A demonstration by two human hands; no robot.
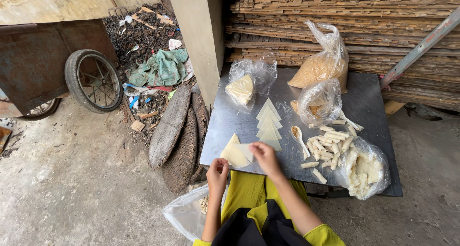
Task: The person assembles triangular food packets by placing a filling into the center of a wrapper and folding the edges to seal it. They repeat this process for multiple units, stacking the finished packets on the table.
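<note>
- The left hand (218,171) sits nearest, at the table (230,126) edge, fingers curled in; whether they pinch anything I cannot tell.
- The right hand (265,158) lies just beyond, fingertips pressed narrow on a thin pale wrapper (235,153) at the near-left edge of the table.
- That wrapper looks half folded; to my eye, keeping the crease flat under the right fingertips and aligning the edges would give a neat fold.
- Right of the hands lie a spoon (300,139) with brown filling, finished rolls (328,145) and a bag of white paste (366,169).
- Further off, triangular wrappers (269,125) fan out in a row; lifting one at a time should avoid tearing.
- Farthest stand bags: one of wrappers (243,88), two of crumbs (322,66).
</note>
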